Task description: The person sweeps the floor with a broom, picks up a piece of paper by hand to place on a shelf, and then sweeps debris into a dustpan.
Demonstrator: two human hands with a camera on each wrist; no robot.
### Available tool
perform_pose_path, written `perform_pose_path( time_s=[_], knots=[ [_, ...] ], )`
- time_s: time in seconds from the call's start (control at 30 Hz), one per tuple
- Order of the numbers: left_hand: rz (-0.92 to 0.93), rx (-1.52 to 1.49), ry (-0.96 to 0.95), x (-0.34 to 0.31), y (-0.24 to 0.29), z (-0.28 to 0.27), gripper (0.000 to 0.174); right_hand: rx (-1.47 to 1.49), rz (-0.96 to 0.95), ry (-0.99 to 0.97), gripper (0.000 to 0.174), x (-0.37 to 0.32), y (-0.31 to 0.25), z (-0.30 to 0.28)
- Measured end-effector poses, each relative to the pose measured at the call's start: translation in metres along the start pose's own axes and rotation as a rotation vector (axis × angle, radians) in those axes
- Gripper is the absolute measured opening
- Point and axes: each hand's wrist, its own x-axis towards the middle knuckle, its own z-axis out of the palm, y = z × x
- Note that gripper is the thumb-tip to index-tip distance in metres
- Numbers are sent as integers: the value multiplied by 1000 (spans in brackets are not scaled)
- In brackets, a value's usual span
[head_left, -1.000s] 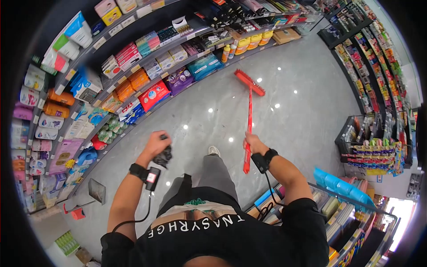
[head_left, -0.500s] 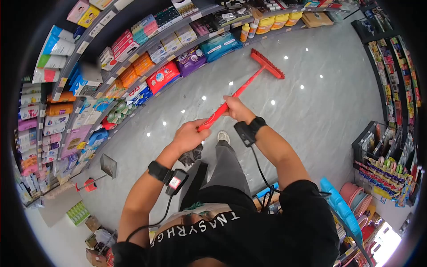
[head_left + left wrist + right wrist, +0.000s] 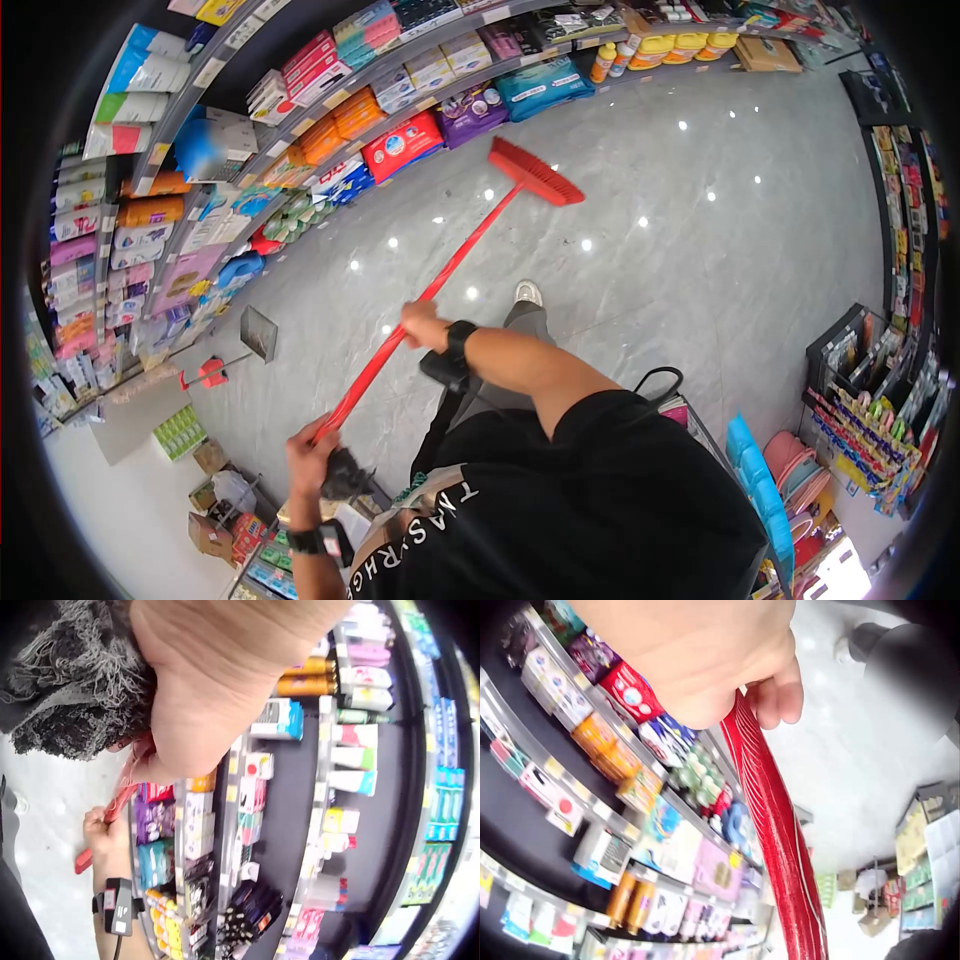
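- Looking down from the head view, the person's left hand (image 3: 308,452) is wrapped round the near end of the red broom (image 3: 452,260), low at the person's side. The same hand also holds a dark cloth (image 3: 346,478) bunched against the handle
- The right hand (image 3: 422,325) is curled round the handle further up, about midway along it. Both hands are closed on the broom, well apart from each other
- The broom runs slantwise up from the hands to its bristle head (image 3: 535,172), which rests on the grey floor (image 3: 700,250) near the foot of the stocked shelves (image 3: 300,120). A shoe (image 3: 527,292) shows just right of the handle, and a dustpan (image 3: 258,333) sits on the floor off to the left by the shelves
- From the left wrist view, the left hand (image 3: 217,682) fills the top of the frame, with the frayed grey cloth (image 3: 67,690) bunched at its fingers. The red broom (image 3: 112,810) comes out from under the hand and leads down to the right hand (image 3: 109,832), which is clenched on it, with the shelves (image 3: 337,787) behind
- From the right wrist view, the right hand (image 3: 705,652) has its fingers curled round the red broom (image 3: 776,840). The handle passes down through the frame in front of the shelves (image 3: 592,750) and the floor (image 3: 855,750)
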Motion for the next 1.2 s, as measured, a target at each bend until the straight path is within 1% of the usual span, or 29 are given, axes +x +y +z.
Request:
perform_pose_path(
  time_s=[0.07,0.1,0.13,0.17,0.2,0.23,0.27,0.33,0.37,0.4,0.47,0.53,0.6,0.63,0.67,0.7,0.73,0.8,0.9,0.93,1.0,1.07,1.17,1.2],
  knots=[
    [-43,51,94,-32,3,-28,30,82,216,91,29,-59,-27,43],
    [-31,70,130,-47,6,-41,31,-6,102,-5,23,-81,-35,56],
    [-17,88,164,-61,10,-53,31,98,137,7,20,-100,-46,69],
    [13,7,192,-74,15,-64,32,203,171,23,18,-118,-57,83],
    [42,-73,221,-87,20,-75,33,246,235,22,15,-140,-71,93],
    [81,-114,266,-97,21,-88,36,279,235,-9,14,-156,-79,101],
    [197,-141,249,-103,17,-99,38,305,240,-43,13,-166,-82,107],
    [236,-57,240,-103,17,-118,40,317,214,-115,12,-174,-84,106],
    [211,-8,240,-99,21,-117,40,330,225,-140,13,-166,-80,99],
    [191,41,235,-89,29,-114,41,376,220,-152,15,-160,-78,85],
    [210,67,111,-56,34,-96,38,457,181,-150,18,-150,-78,40],
    [237,18,-33,-14,37,-62,33,442,146,101,17,-145,-79,-11],
    [303,51,-183,28,48,-17,30,528,87,208,20,-136,-69,-78],
    [354,100,-246,43,62,10,30,516,70,284,21,-137,-68,-112],
    [406,150,-308,54,76,39,30,524,66,330,22,-118,-48,-159],
    [446,89,-380,63,86,69,30,515,44,451,22,-136,-51,-182],
    [483,30,-454,69,92,96,29,508,24,570,23,-155,-53,-198],
    [498,-6,-593,75,97,139,28,552,63,680,21,-154,-30,-243],
    [486,105,-578,70,83,153,26,491,88,702,21,-154,-5,-251],
    [513,52,-539,69,67,149,26,442,71,675,24,-148,5,-244],
    [569,-38,-454,65,20,122,25,354,32,606,31,-124,23,-208],
    [446,19,-340,51,-19,79,23,213,-134,437,33,-102,48,-154],
    [297,-41,-206,37,-92,3,21,22,-261,289,25,-72,65,-52],
    [259,-44,-145,26,-106,-26,21,-143,-353,203,21,-58,75,-18]
  ],
)
